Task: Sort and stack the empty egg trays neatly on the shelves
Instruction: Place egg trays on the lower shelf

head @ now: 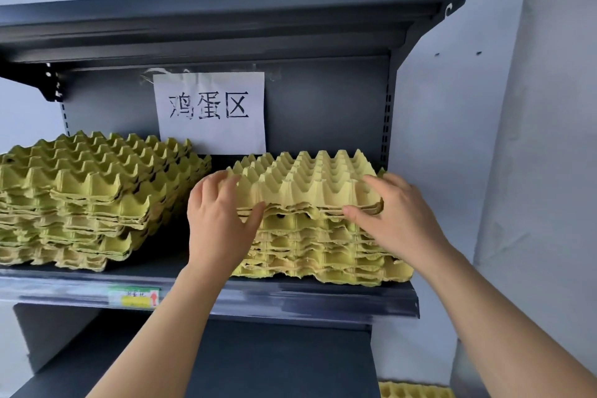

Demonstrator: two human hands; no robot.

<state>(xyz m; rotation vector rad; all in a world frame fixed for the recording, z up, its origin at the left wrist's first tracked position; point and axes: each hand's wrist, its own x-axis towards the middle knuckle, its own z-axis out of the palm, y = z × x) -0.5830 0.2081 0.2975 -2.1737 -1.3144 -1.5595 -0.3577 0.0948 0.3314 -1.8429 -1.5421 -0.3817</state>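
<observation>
Two stacks of yellow-green pulp egg trays stand on the dark middle shelf (290, 297). The left stack (93, 191) is uneven, its trays skewed. On the right stack (323, 245) lies a top bundle of trays (307, 181), and both hands grip it. My left hand (219, 220) holds its left front corner, thumb under the edge. My right hand (397, 216) clasps its right front corner, thumb under the edge too.
A white paper sign (210, 113) with black characters is taped to the shelf's back panel. A dark upper shelf (226, 10) overhangs. A lower shelf (258, 365) sits below. Another yellow tray (413, 390) shows at the bottom right near the wall.
</observation>
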